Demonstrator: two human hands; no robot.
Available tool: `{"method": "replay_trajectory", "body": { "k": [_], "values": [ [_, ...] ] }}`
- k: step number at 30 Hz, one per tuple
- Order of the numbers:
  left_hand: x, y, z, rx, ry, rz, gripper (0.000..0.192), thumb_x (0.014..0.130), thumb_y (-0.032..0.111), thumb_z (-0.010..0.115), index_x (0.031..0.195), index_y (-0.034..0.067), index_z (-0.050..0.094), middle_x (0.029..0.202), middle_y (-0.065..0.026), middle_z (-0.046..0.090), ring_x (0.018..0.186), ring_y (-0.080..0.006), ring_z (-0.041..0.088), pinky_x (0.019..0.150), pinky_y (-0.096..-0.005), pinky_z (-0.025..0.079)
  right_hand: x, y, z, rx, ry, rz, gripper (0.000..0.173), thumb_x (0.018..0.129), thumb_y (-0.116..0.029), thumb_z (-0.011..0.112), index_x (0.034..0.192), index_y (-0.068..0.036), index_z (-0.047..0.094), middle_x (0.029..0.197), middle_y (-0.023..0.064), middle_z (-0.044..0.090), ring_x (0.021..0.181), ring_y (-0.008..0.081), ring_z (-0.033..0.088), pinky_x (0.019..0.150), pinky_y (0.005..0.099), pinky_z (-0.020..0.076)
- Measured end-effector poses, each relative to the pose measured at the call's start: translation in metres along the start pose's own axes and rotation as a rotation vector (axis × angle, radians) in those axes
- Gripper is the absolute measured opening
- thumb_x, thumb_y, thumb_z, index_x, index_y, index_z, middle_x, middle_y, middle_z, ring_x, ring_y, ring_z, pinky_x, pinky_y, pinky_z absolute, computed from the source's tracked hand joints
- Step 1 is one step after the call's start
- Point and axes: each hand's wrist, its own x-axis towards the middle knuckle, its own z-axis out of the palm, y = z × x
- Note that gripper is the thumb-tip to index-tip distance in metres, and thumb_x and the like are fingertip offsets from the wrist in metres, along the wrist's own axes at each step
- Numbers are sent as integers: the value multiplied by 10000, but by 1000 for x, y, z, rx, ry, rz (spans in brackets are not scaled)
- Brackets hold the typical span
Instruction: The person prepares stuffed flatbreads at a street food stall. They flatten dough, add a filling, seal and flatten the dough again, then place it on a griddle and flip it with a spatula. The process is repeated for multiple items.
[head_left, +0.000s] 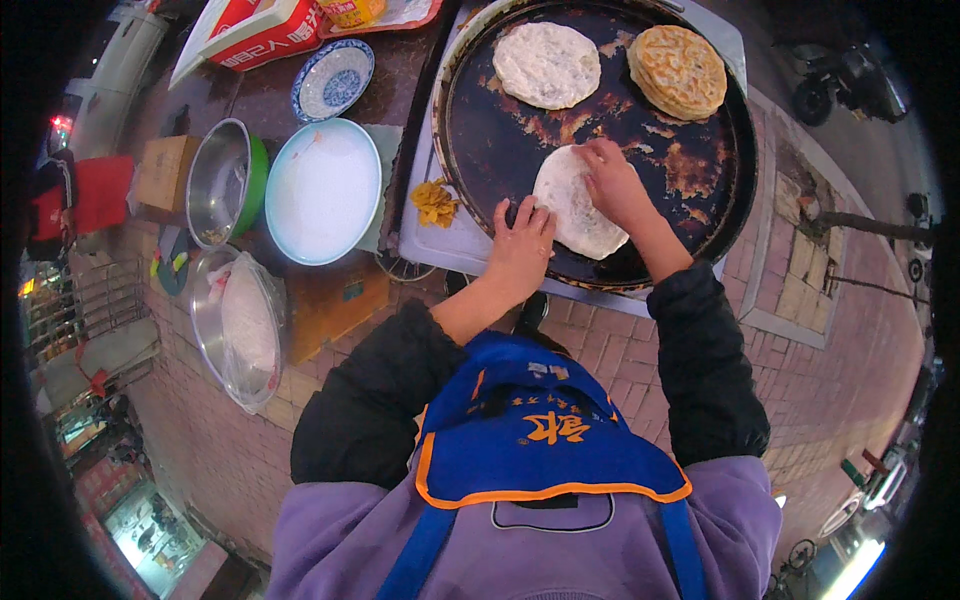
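A pale, raw-looking flatbread (571, 199) lies on the near part of a large round black griddle pan (487, 142). At its left edge rests my left hand (525, 244), fingers spread and fingertips touching or close to the dough. My right hand (616, 180) is over the flatbread's upper right side, fingers bent with their tips at the dough; whether they pinch it is hidden. Farther back on the pan is another pale flatbread (547, 65). A stack of browned flatbreads (678, 73) sits at the back right.
A crumpled yellowish cloth or paper (434, 203) lies left of the pan. Farther left are a white basin (324, 191), a patterned bowl (333, 80), a green-sided metal bowl (225, 184), a plastic-covered dough basin (247, 330) and a red-and-white box (262, 34). Brick paving (600, 337) surrounds the stand.
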Motion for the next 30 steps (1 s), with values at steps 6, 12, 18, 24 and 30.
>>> {"method": "replay_trajectory", "body": {
  "k": [6,12,18,24,30],
  "values": [
    [2,-8,0,27,3,-55,544,784,169,682,1294,78,515,1300,-70,472,1343,-307,297,1084,-600,125,2,2,0,35,-3,149,306,780,-32,599,1086,-31,602,1113,151,541,1077,340,524,910,404,472],
    [6,-16,-3,122,13,-8,499,791,170,664,1270,91,550,1300,-44,486,1349,-298,298,1087,-611,108,4,-3,0,105,-58,-6,286,788,-29,581,1073,-24,612,1117,137,556,1087,338,521,906,403,467],
    [4,-20,-1,65,-75,44,464,774,146,658,1232,111,588,1279,-15,512,1360,-289,299,1094,-617,97,11,-10,1,139,-87,-105,329,757,22,584,1081,-25,626,1114,123,568,1065,316,535,925,383,458],
    [2,-40,-7,142,-9,150,369,851,127,541,1212,135,614,1265,12,535,1379,-270,285,1111,-610,79,1,-14,-3,102,-75,-49,370,703,16,592,1064,-45,651,1091,94,599,1025,319,549,919,375,451],
    [13,-55,-18,258,-154,275,355,860,123,516,1194,143,634,1288,27,537,1402,-261,261,1114,-635,73,-27,-40,3,36,-166,-345,413,690,-47,617,1095,-108,663,1068,47,604,1056,260,527,883,386,436]
  ]
}}
